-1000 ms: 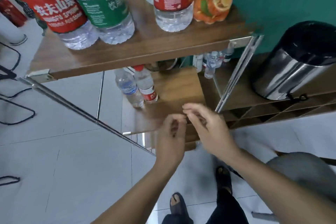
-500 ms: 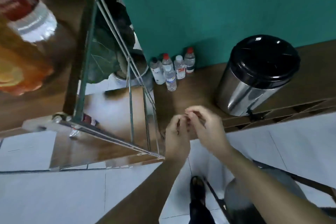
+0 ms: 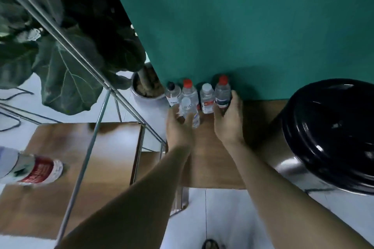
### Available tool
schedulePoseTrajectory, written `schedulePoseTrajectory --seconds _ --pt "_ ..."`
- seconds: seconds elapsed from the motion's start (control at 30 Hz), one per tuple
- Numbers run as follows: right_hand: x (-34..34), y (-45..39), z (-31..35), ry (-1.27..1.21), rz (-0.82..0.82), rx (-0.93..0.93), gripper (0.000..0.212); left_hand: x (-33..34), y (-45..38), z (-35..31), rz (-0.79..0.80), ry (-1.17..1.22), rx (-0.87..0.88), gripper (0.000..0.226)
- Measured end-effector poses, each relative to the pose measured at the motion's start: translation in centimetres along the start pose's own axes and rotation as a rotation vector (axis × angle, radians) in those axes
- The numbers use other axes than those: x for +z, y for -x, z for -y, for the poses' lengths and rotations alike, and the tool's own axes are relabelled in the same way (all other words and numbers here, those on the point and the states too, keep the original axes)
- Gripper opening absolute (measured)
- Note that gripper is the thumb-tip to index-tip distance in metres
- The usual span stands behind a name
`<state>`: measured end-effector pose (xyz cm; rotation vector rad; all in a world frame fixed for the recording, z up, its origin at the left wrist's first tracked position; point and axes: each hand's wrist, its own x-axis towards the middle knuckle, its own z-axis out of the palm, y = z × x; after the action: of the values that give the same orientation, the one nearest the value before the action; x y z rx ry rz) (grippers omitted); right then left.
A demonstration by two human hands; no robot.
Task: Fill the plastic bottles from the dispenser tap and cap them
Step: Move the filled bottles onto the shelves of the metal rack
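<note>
— Where were the hands?
— The right hand (image 3: 227, 121) curled round a red-capped bottle (image 3: 222, 93) by the green wall; the left hand (image 3: 179, 125) cupped the front small bottle (image 3: 189, 110), fingers half spread.
— Contents?
— Too blurred to tell.

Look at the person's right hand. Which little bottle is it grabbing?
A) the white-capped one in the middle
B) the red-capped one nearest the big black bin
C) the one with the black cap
B: the right hand curls its fingers round the red-capped bottle, the bottle nearest the black-lidded bin.
</note>
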<state>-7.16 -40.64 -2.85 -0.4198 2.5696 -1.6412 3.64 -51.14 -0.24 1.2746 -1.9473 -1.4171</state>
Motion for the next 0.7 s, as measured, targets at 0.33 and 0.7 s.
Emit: schedulePoseTrajectory --seconds 0.33,0.7 --pt "3.9 -5.3 -2.7 0.024 -0.097 -0.081 0.058 1.2 -5.8 2.6 0.022 -0.136 0.088 0.043" --pt "4.5 -7.8 -3.3 -0.041 -0.087 -0.068 0.024 2.8 -6.0 2.0 0.079 -0.047 0.125 0.027"
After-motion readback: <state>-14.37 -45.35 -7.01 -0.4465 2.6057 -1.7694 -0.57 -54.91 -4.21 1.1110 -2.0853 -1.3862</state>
